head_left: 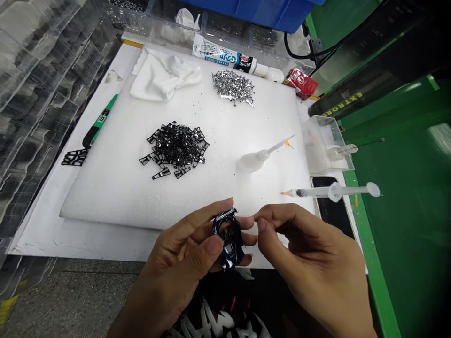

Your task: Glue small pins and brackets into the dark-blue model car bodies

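Right now a dark blue metal frame (229, 239) is being gripped by the left hand (183, 263), its fingers curled around it, while the fingers (271, 217) of the right hand (310, 253) are pinched together just beside it, over the white foam pad (116, 206); a syringe (331, 191) and black clips (175, 150) are laid out beyond

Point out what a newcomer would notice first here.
The two hands at bottom centre catch the eye: the left hand holds a dark blue frame, with the right hand beside it. Above them, on the white foam board, lie a heap of black clips and, farther back, a heap of silver clips. At right lies a syringe with an orange tip.
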`<state>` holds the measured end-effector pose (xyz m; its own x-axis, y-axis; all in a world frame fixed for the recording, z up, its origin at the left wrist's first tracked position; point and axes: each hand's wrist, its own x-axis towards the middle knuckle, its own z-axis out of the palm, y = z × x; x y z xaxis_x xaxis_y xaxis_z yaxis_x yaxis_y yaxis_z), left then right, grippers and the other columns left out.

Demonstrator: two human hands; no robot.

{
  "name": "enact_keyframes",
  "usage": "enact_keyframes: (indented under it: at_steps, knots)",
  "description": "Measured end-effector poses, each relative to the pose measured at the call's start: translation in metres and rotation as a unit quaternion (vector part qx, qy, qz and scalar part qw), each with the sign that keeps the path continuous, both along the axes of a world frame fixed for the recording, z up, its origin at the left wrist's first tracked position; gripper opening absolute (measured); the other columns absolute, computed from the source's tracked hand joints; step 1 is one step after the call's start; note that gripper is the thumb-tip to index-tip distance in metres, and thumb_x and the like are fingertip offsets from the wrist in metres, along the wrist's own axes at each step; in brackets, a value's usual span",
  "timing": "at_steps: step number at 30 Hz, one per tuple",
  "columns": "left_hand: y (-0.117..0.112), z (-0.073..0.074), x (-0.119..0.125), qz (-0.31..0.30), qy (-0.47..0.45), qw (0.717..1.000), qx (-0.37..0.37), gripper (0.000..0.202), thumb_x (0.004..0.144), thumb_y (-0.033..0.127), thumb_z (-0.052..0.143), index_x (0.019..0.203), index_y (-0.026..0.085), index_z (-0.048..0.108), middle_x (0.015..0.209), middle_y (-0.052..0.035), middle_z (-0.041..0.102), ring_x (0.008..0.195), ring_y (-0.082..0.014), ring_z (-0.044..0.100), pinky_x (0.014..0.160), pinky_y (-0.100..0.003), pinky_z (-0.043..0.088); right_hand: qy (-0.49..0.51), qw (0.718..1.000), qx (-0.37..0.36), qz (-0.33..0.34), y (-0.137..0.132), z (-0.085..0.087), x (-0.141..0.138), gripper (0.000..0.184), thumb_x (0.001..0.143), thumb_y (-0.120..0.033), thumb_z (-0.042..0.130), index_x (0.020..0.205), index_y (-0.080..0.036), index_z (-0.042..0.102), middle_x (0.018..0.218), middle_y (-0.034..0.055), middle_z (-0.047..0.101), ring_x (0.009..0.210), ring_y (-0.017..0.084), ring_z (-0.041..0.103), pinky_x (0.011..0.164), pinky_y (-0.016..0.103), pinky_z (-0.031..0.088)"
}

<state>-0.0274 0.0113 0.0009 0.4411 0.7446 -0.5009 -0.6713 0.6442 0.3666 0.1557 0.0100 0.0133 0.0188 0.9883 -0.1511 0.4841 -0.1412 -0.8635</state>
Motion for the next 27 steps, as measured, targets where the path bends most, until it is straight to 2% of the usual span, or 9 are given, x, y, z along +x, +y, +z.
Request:
enact_keyframes:
  at_steps: [4,10,17,19,21,22,24,25,27]
  knots:
    - [0.0,-0.001,-0.001,-0.008,0.001,1.0,0.004,0.03,0.099,0.017,0.058,0.118,0.031,0.076,0.119,-0.0059,0.078,0.109,-0.0208,0.074,0.09,-0.03,0.066,-0.031,0.998,0.026,-0.043,0.004,-0.001,0.0,0.012,0.098,-0.028,0.063,0.087,-0.023,0.064,0.072,-0.0034,0.062,0.064,0.007,0.056,0.06,0.016,0.047]
    - [0.0,-0.007,-0.002,-0.004,-0.031,0.999,-0.019,0.029,0.098,0.02,0.061,0.121,0.032,0.074,0.113,-0.0036,0.079,0.107,-0.0211,0.075,0.092,-0.032,0.066,0.089,0.987,-0.131,0.02,0.006,0.004,0.002,0.017,0.098,-0.041,0.065,0.098,-0.025,0.072,0.086,-0.0011,0.071,0.071,0.008,0.064,0.066,0.013,0.053]
    - [0.001,-0.008,-0.003,-0.015,-0.031,0.999,-0.012,0.028,0.098,0.02,0.062,0.119,0.033,0.074,0.11,-0.0023,0.079,0.107,-0.0187,0.073,0.09,-0.031,0.066,0.107,0.983,-0.149,0.009,0.006,0.003,0.003,0.019,0.095,-0.04,0.069,0.091,-0.021,0.07,0.086,0.0032,0.073,0.074,0.014,0.069,0.068,0.022,0.058]
    - [0.001,-0.008,-0.003,-0.026,-0.022,0.999,-0.013,0.028,0.097,0.021,0.064,0.12,0.033,0.074,0.112,-0.003,0.079,0.107,-0.0189,0.073,0.09,-0.031,0.065,0.065,0.991,-0.116,0.023,0.007,0.001,0.001,0.019,0.095,-0.035,0.066,0.084,-0.02,0.066,0.078,0.0016,0.069,0.071,0.013,0.066,0.063,0.021,0.055]
    - [0.001,-0.01,-0.001,-0.041,0.0,0.999,-0.008,0.028,0.096,0.024,0.066,0.121,0.035,0.073,0.118,-0.003,0.078,0.101,-0.0177,0.074,0.09,-0.03,0.064,-0.036,0.999,-0.029,0.022,0.007,-0.001,-0.003,0.018,0.094,-0.029,0.066,0.079,-0.02,0.062,0.072,-0.0003,0.064,0.063,0.011,0.061,0.057,0.02,0.049]
    - [0.001,-0.011,-0.001,-0.045,0.014,0.999,-0.002,0.028,0.096,0.026,0.066,0.122,0.035,0.073,0.12,-0.0035,0.077,0.099,-0.0174,0.075,0.09,-0.029,0.063,-0.11,0.994,0.028,0.005,0.006,-0.001,-0.005,0.015,0.092,-0.026,0.066,0.079,-0.02,0.062,0.071,-0.0007,0.064,0.061,0.011,0.059,0.057,0.021,0.047]
    - [-0.001,-0.014,0.002,-0.043,0.039,0.998,0.016,0.029,0.096,0.028,0.067,0.124,0.032,0.072,0.123,-0.0064,0.076,0.1,-0.0192,0.074,0.09,-0.03,0.062,-0.242,0.961,0.115,-0.059,0.004,0.003,-0.009,0.008,0.091,-0.026,0.066,0.085,-0.021,0.064,0.074,-0.0001,0.065,0.061,0.012,0.057,0.061,0.026,0.044]
    - [-0.001,-0.015,0.003,-0.04,0.047,0.998,0.027,0.03,0.095,0.029,0.067,0.125,0.029,0.071,0.123,-0.0086,0.075,0.104,-0.0214,0.073,0.09,-0.032,0.062,-0.277,0.948,0.128,-0.088,0.004,0.007,-0.011,0.009,0.092,-0.029,0.064,0.088,-0.021,0.064,0.075,0.0005,0.065,0.06,0.013,0.055,0.061,0.028,0.041]
    - [-0.002,-0.019,0.004,-0.04,0.053,0.997,0.049,0.032,0.095,0.031,0.067,0.127,0.025,0.07,0.122,-0.0119,0.074,0.111,-0.0252,0.071,0.091,-0.035,0.061,-0.27,0.952,0.108,-0.099,0.006,0.017,-0.015,0.02,0.099,-0.039,0.056,0.091,-0.022,0.062,0.072,0.0016,0.062,0.061,0.015,0.054,0.061,0.03,0.038]
